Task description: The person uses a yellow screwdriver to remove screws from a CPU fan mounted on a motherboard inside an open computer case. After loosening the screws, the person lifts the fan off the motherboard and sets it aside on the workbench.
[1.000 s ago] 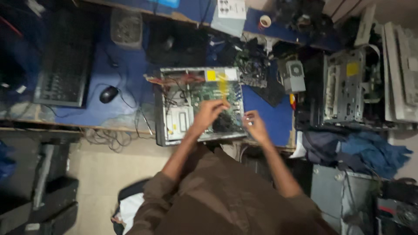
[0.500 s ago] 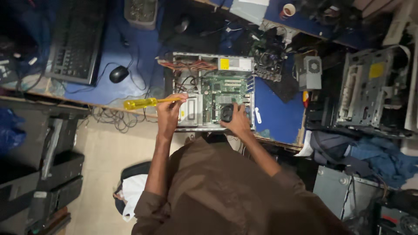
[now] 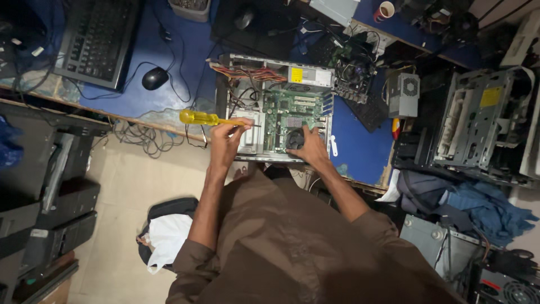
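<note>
- Single head-worn view, looked steeply down over the person's own shoulders.
- Faced the open computer case point(image 3: 278, 118) on the blue desk point(image 3: 185, 67).
- Moderately far; floor point(image 3: 121, 225) included.
</note>
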